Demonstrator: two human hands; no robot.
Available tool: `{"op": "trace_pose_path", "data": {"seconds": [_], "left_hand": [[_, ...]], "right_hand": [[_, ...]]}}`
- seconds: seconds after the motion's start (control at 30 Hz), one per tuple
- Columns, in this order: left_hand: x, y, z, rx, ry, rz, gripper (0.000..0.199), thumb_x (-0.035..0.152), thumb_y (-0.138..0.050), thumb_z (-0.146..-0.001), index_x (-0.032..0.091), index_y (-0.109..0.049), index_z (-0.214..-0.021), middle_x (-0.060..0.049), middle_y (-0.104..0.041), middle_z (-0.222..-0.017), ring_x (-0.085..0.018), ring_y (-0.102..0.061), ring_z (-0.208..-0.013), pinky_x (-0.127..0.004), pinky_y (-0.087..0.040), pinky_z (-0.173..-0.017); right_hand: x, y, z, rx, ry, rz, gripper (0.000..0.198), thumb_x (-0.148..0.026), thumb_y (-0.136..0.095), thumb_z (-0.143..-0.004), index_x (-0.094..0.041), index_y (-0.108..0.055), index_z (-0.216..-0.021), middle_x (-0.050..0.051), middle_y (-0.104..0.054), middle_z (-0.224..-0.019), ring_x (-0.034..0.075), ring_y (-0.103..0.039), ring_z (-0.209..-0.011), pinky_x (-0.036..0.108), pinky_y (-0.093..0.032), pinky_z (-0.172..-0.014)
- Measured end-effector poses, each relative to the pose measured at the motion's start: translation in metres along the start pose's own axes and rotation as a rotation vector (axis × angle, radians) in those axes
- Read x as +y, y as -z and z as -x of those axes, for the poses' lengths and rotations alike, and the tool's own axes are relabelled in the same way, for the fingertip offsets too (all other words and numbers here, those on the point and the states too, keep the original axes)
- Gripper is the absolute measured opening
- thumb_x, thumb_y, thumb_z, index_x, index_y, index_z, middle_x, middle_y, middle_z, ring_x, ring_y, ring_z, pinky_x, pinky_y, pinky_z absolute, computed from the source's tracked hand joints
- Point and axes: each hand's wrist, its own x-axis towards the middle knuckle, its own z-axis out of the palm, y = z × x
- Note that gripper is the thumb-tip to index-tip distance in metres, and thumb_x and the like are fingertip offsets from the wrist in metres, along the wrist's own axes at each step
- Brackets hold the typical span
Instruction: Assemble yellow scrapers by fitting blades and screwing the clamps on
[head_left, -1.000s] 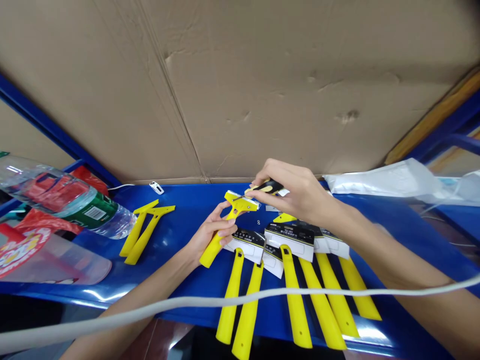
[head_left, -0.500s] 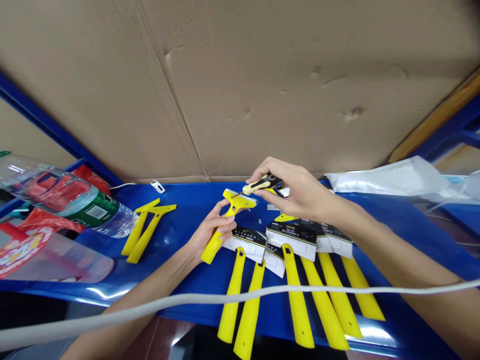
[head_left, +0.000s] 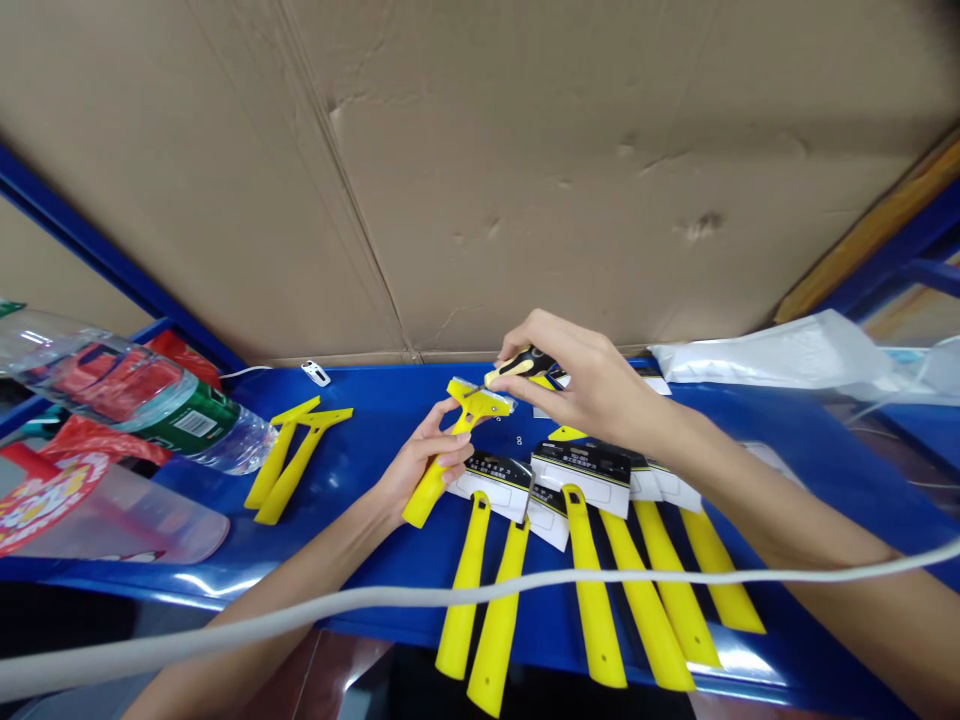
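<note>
Yellow scraper (head_left: pixel 469 408) is clamped in fingers of the left hand (head_left: pixel 421 468) above the blue shelf (head_left: pixel 382 398), head toward the back edge; screw-turning seems under way, the screwdriver (head_left: pixel 525 366) pinched in the right hand (head_left: pixel 581 375); next, steady alignment is needed.

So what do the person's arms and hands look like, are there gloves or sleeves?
The left hand and right hand are bare, with slim fingers. I see no gloves, watch or sleeves. A whitish cable crosses in front of both arms; I can't tell if it's worn.
</note>
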Motion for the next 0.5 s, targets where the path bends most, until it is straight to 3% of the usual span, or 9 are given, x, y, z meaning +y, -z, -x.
{"op": "trace_pose_path", "data": {"seconds": [0.07, 0.2, 0.33, 0.5], "left_hand": [[-0.0005, 0.0026, -0.0008, -0.001, -0.006, 0.001, 0.058, 0.008, -0.088, -0.079, 0.026, -0.058, -0.126, 0.01, -0.052, -0.068, -0.003, -0.041, -0.044, -0.013, -0.031, -0.041], [-0.0014, 0.0056, -0.0014, -0.015, -0.021, -0.014, 0.061, 0.007, -0.088, -0.079, 0.026, -0.06, -0.13, 0.004, -0.063, -0.084, -0.001, -0.041, -0.046, -0.013, -0.03, -0.04], [-0.0008, 0.0045, -0.0009, -0.007, -0.027, -0.012, 0.059, 0.008, -0.087, -0.08, 0.026, -0.06, -0.129, 0.002, -0.067, -0.091, 0.0, -0.041, -0.046, -0.013, -0.031, -0.04], [0.002, 0.001, -0.0001, -0.022, -0.021, -0.006, 0.056, 0.007, -0.087, -0.08, 0.026, -0.058, -0.125, 0.002, -0.069, -0.093, 0.0, -0.042, -0.046, -0.011, -0.03, -0.039]], "right_hand": [[0.0008, -0.0011, 0.0001, -0.031, 0.009, -0.085, 0.017, -0.028, -0.068, -0.106, -0.024, -0.061, -0.122, 0.01, -0.074, -0.124, 0.025, -0.072, -0.112, 0.041, -0.058, -0.096], [0.0009, -0.0019, 0.0003, 0.055, -0.013, -0.033, 0.013, -0.031, -0.074, -0.104, -0.024, -0.064, -0.107, 0.004, -0.076, -0.102, 0.022, -0.073, -0.091, 0.038, -0.058, -0.084], [0.0016, 0.0005, 0.0005, -0.018, -0.056, -0.126, 0.032, -0.027, -0.076, -0.101, -0.025, -0.059, -0.127, 0.009, -0.076, -0.126, 0.025, -0.074, -0.113, 0.041, -0.059, -0.096], [0.0031, 0.0011, 0.0009, 0.05, -0.003, -0.036, 0.019, -0.032, -0.075, -0.104, -0.025, -0.063, -0.115, 0.005, -0.076, -0.11, 0.023, -0.074, -0.098, 0.039, -0.059, -0.09]]}}
